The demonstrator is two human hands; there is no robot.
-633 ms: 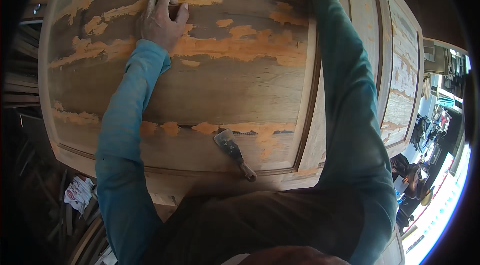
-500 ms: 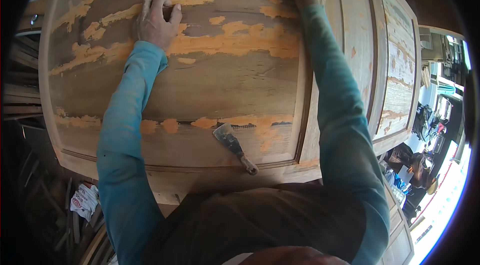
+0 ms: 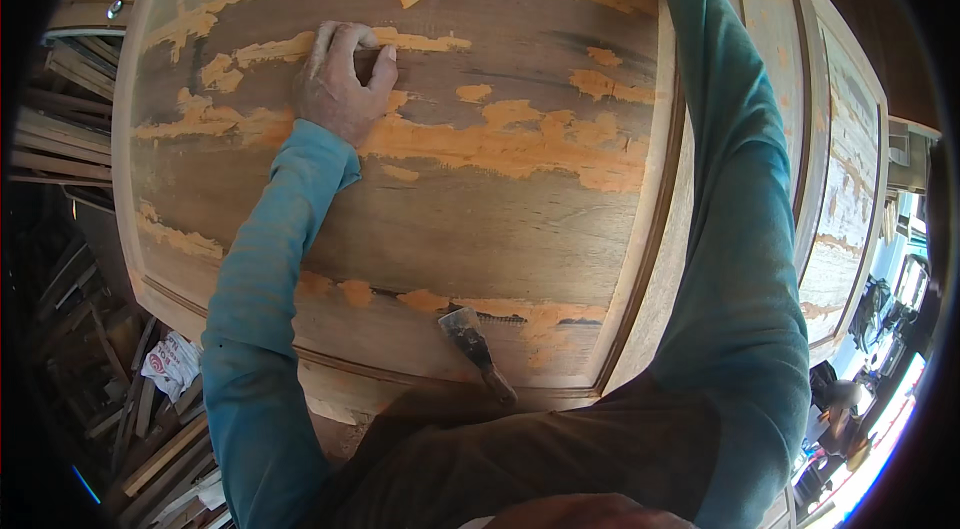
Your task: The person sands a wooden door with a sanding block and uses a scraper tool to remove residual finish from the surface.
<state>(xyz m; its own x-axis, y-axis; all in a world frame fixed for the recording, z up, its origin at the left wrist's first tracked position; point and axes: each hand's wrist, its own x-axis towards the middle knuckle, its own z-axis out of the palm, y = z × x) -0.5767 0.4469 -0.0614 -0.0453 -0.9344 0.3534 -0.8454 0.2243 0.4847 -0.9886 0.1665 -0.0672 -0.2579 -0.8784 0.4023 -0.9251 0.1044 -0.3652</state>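
A big wooden door panel lies flat under me, streaked with orange filler patches. My left hand presses on its upper left part, fingers bent and close together over what looks like a small brown piece of sandpaper. My right arm in a teal sleeve reaches along the panel's right moulding to the far top edge, where the hand is cut off by the picture's rim. A putty knife with a dark handle lies untouched on the panel's near edge, in front of my body.
More framed door panels with filler continue to the right. Stacked timber and scrap wood fill the left side, with a white crumpled bag on the floor. A cluttered workshop area shows at the far right.
My left hand has stayed pressed on the same upper-left filler streak, shifting only slightly. My right hand, earlier seen gripping the panel's far edge, is now out of the picture at the top.
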